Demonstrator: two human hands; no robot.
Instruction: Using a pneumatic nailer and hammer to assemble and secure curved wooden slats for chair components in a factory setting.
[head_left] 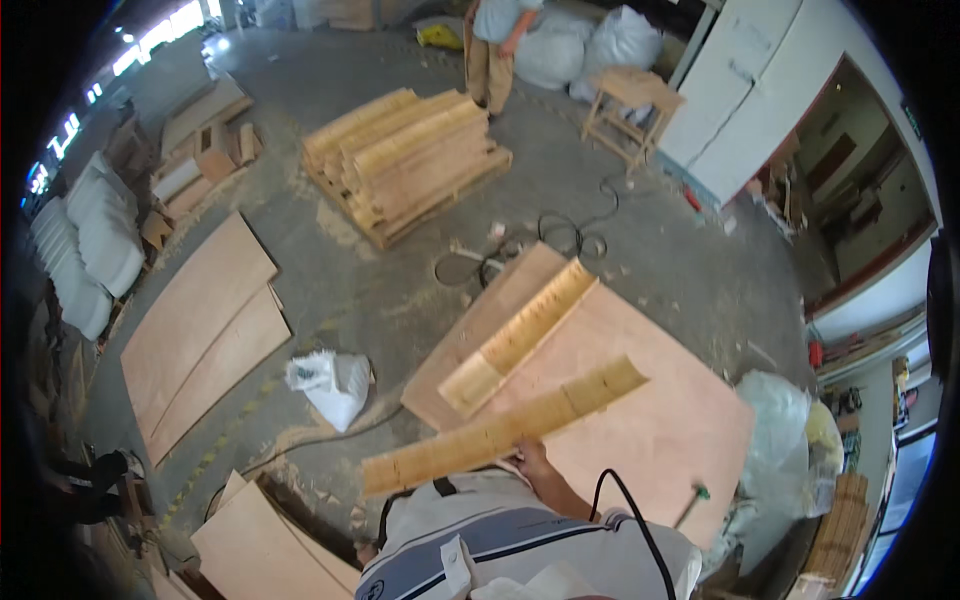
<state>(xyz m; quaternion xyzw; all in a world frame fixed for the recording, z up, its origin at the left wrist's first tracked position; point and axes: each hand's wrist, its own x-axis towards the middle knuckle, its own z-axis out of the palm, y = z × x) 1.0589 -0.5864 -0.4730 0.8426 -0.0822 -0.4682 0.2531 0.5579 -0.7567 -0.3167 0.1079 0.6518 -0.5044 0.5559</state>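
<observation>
A long, curved, trough-like wooden panel (pixel 490 425) slants across in front of my body, above the near edge of a plywood-topped table (pixel 640 440). My right hand (pixel 529 459) grips its near edge around the middle. Farther in on the table lies a second curved wooden panel (pixel 520 335), apart from the held one. Low beside my body, only a small part of my left hand (pixel 367 551) shows. Its fingers cannot be made out. At the table's near right sits a thin tool with a green end (pixel 702 492).
Curved panels (pixel 400 135) are stacked on a pallet, with a person (pixel 497 45) standing behind. Plywood sheets (pixel 205 325) and a white sack (pixel 335 388) lie on the floor at left. Black cables (pixel 575 235) coil beyond the table. Plastic bags (pixel 775 425) crowd its right side.
</observation>
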